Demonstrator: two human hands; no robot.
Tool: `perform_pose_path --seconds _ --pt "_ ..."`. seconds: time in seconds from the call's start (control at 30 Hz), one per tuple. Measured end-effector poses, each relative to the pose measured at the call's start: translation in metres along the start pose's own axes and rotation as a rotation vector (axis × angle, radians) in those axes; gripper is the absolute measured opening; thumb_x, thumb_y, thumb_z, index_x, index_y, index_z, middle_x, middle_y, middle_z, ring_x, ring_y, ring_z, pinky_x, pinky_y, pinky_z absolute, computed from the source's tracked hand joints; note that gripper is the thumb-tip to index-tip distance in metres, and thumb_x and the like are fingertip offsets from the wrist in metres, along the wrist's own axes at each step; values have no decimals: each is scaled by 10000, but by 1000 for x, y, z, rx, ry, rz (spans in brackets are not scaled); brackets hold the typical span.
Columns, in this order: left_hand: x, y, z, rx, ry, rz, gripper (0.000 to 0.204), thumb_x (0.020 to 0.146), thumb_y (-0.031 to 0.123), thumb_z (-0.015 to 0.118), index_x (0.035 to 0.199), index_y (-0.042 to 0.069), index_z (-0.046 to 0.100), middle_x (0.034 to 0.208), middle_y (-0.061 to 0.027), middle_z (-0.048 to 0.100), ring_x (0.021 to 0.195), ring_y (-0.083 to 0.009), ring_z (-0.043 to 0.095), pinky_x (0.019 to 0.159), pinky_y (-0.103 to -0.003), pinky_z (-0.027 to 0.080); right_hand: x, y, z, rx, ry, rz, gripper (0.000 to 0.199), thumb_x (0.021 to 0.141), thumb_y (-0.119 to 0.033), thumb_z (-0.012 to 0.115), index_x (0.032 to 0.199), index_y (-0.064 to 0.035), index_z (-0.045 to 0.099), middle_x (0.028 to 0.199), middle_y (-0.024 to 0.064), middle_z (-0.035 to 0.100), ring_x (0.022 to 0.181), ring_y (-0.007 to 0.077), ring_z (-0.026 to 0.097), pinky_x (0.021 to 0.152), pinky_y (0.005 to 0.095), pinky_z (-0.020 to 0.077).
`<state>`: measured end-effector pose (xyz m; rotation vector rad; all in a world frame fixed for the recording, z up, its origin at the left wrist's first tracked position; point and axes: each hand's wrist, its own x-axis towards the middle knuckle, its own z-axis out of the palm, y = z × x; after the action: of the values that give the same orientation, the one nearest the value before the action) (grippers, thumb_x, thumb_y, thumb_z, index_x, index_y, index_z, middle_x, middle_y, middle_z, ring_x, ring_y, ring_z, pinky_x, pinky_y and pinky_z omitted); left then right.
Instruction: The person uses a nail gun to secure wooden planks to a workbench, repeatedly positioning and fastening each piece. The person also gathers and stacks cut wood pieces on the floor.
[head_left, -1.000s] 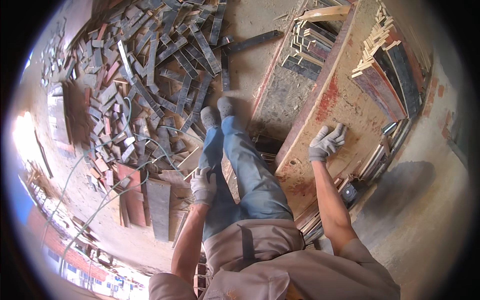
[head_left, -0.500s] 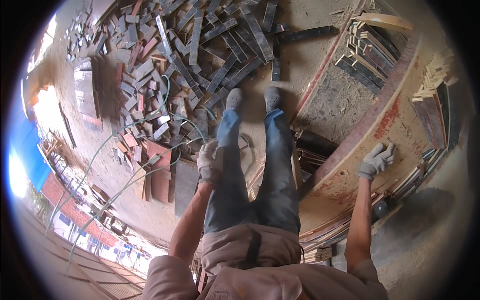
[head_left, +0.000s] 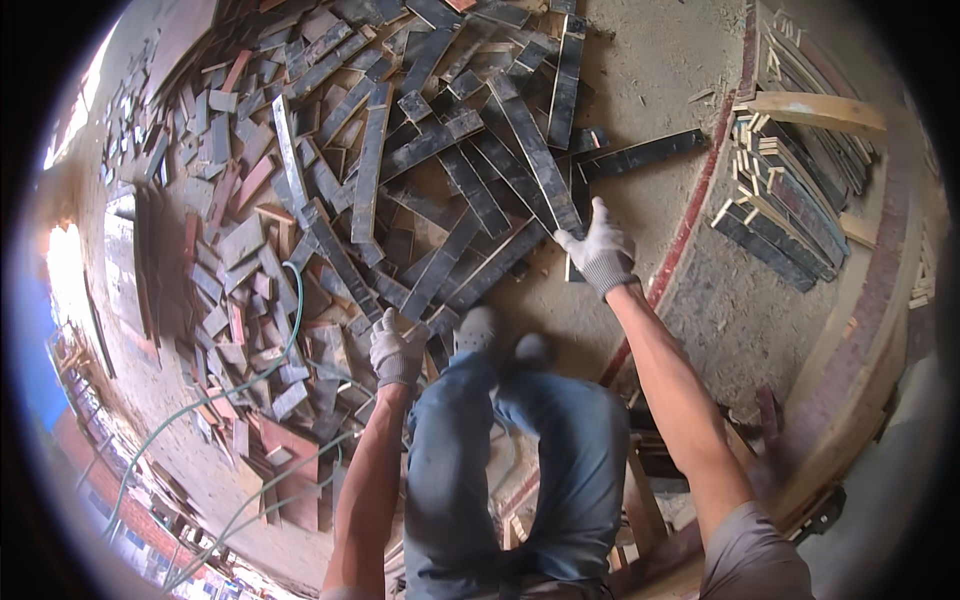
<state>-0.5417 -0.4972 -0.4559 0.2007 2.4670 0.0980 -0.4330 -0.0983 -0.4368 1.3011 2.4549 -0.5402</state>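
Observation:
Both hands wear pale work gloves with grey cuffs. My right hand point(head_left: 603, 250) reaches forward with thumb and forefinger spread at the near end of a long dark plank point(head_left: 535, 150). Whether it touches that plank I cannot tell. My left hand point(head_left: 397, 352) is lower and further left, its fingers loosely bent but apart, close to the near end of another dark plank point(head_left: 340, 255). Nothing shows in its grasp. Both planks lie on a loose heap of wood offcuts point(head_left: 240, 245) in front of my feet.
A green hose point(head_left: 298, 310) runs across the heap at the left. To the right, beyond a red floor strip point(head_left: 690, 235), stand stacked dark boards point(head_left: 775, 235) under a pale curved timber point(head_left: 820, 108). A wooden bench edge point(head_left: 850, 380) curves along my right side.
My right hand has moved from over the bench on the right to the heap in front. My left hand has reached forward a little. My knees are bent and the view is closer to the heap.

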Motion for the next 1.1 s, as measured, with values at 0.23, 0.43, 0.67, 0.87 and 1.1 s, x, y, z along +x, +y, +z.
perform_pose_path --seconds 0.23,0.43,0.67,0.87,1.1 --pt "102 40 80 178 108 322 1061 729 468 915 1579 19 467 1443 -236 562 1345 -435 527 1129 -539 444 82 -34 116 -230 -121 -35 1422 758 -603 902 1711 7 40 1559 349 484 1385 419 569 1108 519 498" --pt "128 30 69 110 205 489 700 778 348 870 1369 93 596 1184 -221 657 1074 -438 679 883 -545 568 70 31 118 172 83 -192 1135 776 -288 854 1692 -46 228 1192 256 729 1023 434 727 927 509 580" --pt "40 -33 -2 55 164 413 594 871 428 848 1273 59 612 1097 -212 724 929 -423 739 780 -523 592 19 97 95 75 576 -291 843 768 -98 793 1520 -77 414 1266 268 641 1016 482 679 873 590 551" --pt "24 -87 -8 116 207 544 507 857 385 860 1178 58 644 967 -170 734 845 -403 734 748 -503 589 58 113 64 797 444 40 586 789 -104 865 1291 -26 574 1015 114 728 877 275 730 795 426 598" --pt "45 -163 -34 189 -86 832 479 791 221 860 1185 80 627 961 -143 718 792 -372 743 672 -505 596 27 97 81 1760 8 -219 295 972 -238 763 1056 26 662 796 48 670 582 119 614 484 282 509"
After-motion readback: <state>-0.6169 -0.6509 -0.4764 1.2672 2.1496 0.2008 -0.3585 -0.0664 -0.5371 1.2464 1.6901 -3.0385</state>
